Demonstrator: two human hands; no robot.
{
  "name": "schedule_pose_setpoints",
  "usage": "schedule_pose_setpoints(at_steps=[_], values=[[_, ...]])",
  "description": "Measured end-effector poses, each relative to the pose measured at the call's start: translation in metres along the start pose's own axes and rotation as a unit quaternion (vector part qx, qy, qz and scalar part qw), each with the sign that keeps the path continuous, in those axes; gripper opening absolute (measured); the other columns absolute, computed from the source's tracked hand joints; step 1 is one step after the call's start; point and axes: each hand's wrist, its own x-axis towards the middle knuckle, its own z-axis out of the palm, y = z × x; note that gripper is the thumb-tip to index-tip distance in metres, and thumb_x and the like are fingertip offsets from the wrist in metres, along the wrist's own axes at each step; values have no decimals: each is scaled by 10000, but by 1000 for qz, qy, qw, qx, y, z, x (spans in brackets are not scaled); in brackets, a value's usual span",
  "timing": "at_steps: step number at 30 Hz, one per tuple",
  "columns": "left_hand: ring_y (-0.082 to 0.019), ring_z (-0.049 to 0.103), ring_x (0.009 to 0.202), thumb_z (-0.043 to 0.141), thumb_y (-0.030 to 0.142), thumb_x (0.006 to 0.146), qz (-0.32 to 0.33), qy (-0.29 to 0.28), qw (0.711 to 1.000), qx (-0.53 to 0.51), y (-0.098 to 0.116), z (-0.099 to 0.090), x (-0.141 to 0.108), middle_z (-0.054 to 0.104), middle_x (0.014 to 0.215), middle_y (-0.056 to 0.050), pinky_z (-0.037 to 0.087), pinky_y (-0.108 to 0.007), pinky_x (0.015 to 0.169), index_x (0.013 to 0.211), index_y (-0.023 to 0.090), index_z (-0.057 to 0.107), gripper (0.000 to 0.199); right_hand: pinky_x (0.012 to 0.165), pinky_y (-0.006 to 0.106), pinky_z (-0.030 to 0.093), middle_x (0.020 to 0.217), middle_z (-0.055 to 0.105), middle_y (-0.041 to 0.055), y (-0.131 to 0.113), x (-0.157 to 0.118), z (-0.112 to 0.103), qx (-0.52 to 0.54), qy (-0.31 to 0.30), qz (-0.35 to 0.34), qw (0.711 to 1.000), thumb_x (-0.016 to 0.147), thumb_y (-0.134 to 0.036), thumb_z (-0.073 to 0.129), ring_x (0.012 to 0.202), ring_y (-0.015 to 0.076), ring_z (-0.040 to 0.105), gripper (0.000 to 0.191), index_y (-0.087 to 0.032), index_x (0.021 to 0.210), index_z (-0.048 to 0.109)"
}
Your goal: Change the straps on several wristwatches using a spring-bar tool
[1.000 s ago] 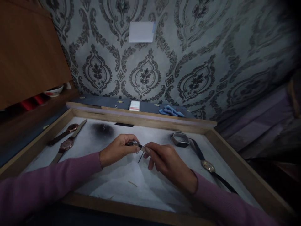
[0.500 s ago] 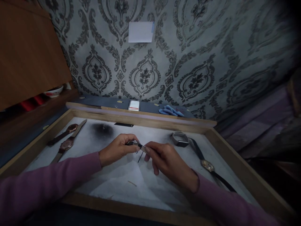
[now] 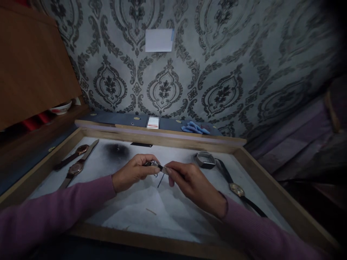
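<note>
One small wristwatch with a round, shiny metal case and dark strap parts (image 3: 154, 163), held above the middle of a shallow wooden-framed tray with a white floor (image 3: 162, 136). Left hand (image 3: 132, 172): thumb and fingers closed around the case. Right hand (image 3: 189, 180): thumb and forefinger pinched on a pale, narrow strip (image 3: 165, 169) that meets the watch's right side; strap end or tool, cannot tell. A thin dark strip (image 3: 161, 181) slants down just below the join. Handling, as judged: light in weight; case hard, smooth and apt to slip; crystal liable to scratch; strap pliant. Best hold: the case by its rim, the strap close to the lugs. Also in the tray: two brown-toned watches with round cases (image 3: 76, 168), side by side along the left edge; one silver-grey watch with a rectangular case and closed band (image 3: 205, 160), toward the far right corner; one round gold-toned watch on a black strap (image 3: 237, 190), laid out along the right edge; one flat black strip (image 3: 141, 144), near the far edge; one thin straw-coloured stick (image 3: 151, 211), toward the near edge.
</note>
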Motion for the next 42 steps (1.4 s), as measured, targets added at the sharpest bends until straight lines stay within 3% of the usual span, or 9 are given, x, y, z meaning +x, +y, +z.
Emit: schedule_pose_setpoints(at_steps=[8,20,26,36,42], values=[[-50,205,430,699,390,691,-9,0,999,-40,-1,2,0,373,523,95,122,-231,420,793,155,574,285,489,198,325,559,560,-19,1,1,-5,0,-9,-21,1000,948,-250,426,455,73,431,283,-138,801,640],[-59,196,435,698,373,701,-14,-11,999,-47,-2,2,0,326,496,100,121,-239,432,804,165,589,256,517,206,333,560,533,-28,2,1,-7,-16,-25,-50,998,959,-238,403,468,79,439,281,-150,779,599],[-56,180,430,707,384,695,-9,-17,998,-61,-1,2,0,311,482,107,114,-244,434,805,162,583,277,507,209,318,550,510,-34,5,0,-8,-10,-30,-55,998,980,-287,385,446,72,379,335,-162,717,551],[-52,193,423,703,391,678,-11,-14,998,-57,3,3,-1,361,500,100,118,-243,427,791,168,576,280,447,200,266,516,456,-41,6,2,-12,44,-59,-35,997,993,-442,364,431,67,324,467,-142,738,615],[-58,193,424,692,362,701,-13,-16,999,-48,0,1,0,321,477,103,106,-246,434,791,166,584,242,443,201,258,510,419,-49,4,2,-13,43,-62,-36,997,988,-430,377,432,66,314,457,-149,693,585]])
